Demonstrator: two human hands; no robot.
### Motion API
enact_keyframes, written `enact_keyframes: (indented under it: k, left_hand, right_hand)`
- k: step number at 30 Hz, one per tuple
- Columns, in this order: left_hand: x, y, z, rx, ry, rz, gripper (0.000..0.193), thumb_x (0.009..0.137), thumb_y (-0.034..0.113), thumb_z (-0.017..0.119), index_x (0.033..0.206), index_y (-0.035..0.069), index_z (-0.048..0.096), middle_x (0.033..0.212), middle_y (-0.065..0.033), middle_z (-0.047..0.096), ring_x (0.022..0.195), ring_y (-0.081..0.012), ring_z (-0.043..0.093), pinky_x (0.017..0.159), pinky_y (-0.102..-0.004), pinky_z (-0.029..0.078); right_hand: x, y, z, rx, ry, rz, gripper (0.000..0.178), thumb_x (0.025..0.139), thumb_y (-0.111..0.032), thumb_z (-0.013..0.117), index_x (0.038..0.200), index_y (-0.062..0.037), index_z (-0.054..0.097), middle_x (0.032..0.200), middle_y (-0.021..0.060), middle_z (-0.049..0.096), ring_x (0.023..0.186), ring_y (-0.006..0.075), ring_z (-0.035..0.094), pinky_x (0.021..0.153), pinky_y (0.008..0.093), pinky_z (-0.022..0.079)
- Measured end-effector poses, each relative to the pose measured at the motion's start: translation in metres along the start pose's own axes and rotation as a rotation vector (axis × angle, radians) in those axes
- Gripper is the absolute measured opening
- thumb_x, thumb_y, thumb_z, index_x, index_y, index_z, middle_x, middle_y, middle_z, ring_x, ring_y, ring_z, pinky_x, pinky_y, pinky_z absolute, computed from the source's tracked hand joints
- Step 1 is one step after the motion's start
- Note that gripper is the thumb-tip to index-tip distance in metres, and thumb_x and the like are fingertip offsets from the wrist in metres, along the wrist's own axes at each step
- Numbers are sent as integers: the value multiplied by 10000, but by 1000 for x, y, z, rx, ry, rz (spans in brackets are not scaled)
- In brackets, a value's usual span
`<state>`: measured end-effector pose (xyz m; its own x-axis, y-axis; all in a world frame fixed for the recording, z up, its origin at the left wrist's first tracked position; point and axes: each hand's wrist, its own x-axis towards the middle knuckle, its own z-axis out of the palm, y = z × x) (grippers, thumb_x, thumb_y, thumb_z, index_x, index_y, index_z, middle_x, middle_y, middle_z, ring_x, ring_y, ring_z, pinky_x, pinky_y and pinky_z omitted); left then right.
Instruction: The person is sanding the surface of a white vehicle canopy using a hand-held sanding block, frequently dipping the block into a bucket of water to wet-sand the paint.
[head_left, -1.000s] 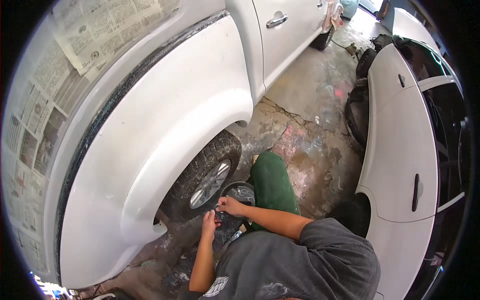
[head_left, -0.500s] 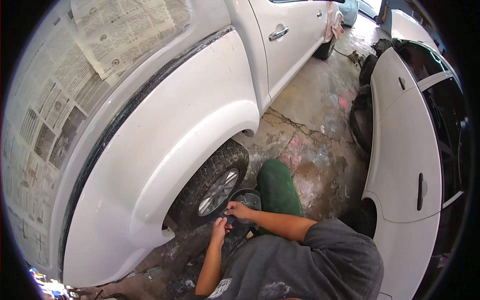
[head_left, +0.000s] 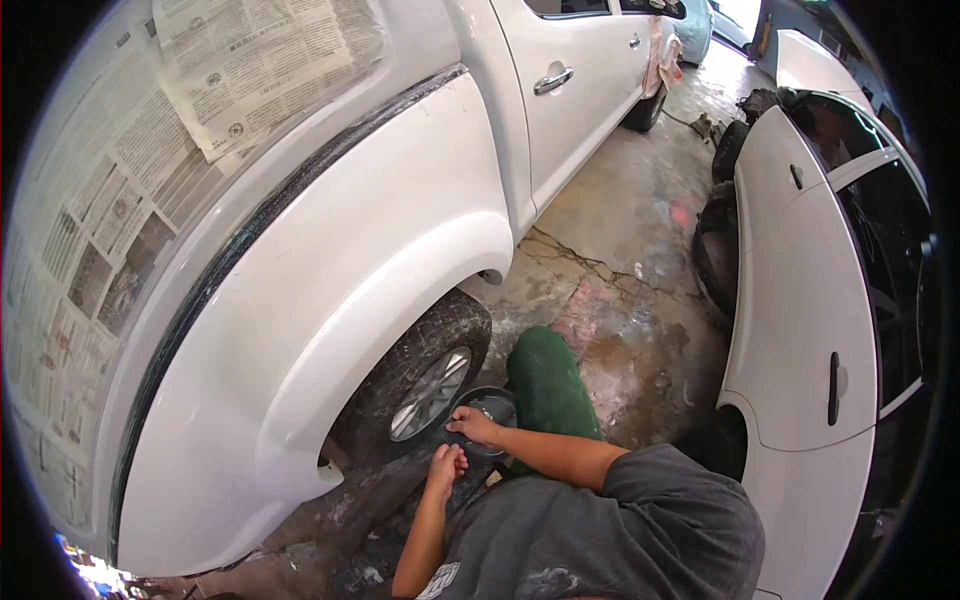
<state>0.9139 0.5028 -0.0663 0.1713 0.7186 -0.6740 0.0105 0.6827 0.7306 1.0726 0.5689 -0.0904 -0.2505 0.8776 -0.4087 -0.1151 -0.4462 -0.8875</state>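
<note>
My right hand (head_left: 475, 426) is closed in a pinch over the left side of a round dark basin (head_left: 492, 403), which stands on the floor by my knee. Whatever its fingertips hold is too small to make out. Just below and to the left, my left hand (head_left: 446, 466) is raised with curled fingers, apart from the right one. Anything within its fingers is hidden. Beyond both hands is the rear wheel (head_left: 430, 393) of a white pickup truck, a dusty black tyre on a silver rim, under the white fender flare (head_left: 375, 310).
The truck's side panel (head_left: 330, 220) fills the left, with newspaper sheets (head_left: 260, 75) covering its upper part. A white car (head_left: 800, 330) stands along the right. Between them runs a cracked, stained concrete floor (head_left: 600, 260). My green-clad knee (head_left: 550, 385) is beside the basin.
My hands have drawn slightly apart, the left one a little lower. The whole view has shifted slightly, and the basin remains by my knee.
</note>
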Motion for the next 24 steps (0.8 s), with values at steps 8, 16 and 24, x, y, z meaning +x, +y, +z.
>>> enact_keyframes:
  k: [8,16,24]
  left_hand:
    - [5,0,3,-61,35,-68,174,1024,280,638,1090,128,587,895,-15,653,793,-113,661,656,-277,535]
    - [16,-11,4,-397,109,-34,460,942,52,680,1339,132,462,1106,-83,622,918,-232,680,714,-323,573]
    - [20,-6,8,-337,193,100,598,872,-19,721,1375,90,417,1022,-81,606,831,-191,652,654,-287,548]
  right_hand:
    - [5,12,-9,-35,28,-95,179,901,-115,763,870,-78,589,790,-35,564,754,84,512,670,297,432]
    - [10,17,-13,-319,15,-176,205,872,-154,794,871,-42,623,764,31,606,764,121,559,699,325,471]
    - [3,-3,-15,-108,-71,171,255,877,-246,768,1022,-45,707,896,33,684,831,150,616,750,334,492]
